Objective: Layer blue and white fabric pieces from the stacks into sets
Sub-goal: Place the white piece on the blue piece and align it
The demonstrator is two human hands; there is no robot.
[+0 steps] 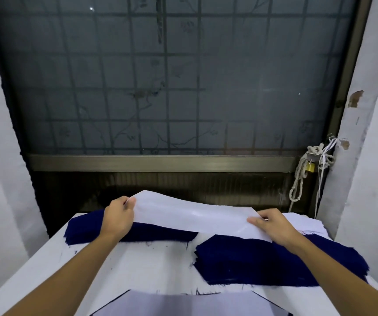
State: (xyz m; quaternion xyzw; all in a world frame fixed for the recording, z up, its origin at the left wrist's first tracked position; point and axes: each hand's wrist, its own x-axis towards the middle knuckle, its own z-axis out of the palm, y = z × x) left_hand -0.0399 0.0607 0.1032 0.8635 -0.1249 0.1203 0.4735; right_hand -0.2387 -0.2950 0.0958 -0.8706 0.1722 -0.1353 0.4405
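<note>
A long white fabric piece hangs stretched above the table between both hands. My left hand pinches its far left corner, and my right hand grips its right end. Beneath it at the far left lies a stack of dark blue pieces. A second dark blue stack sits at the right, partly under my right forearm. A white stack lies at the far right corner. At the near edge rests a layered set with a white piece on top.
The white table carries loose dark threads. Behind it is a barred window with a metal sill. Knotted rope and a brass padlock hang at the window's right frame. White walls close in on both sides.
</note>
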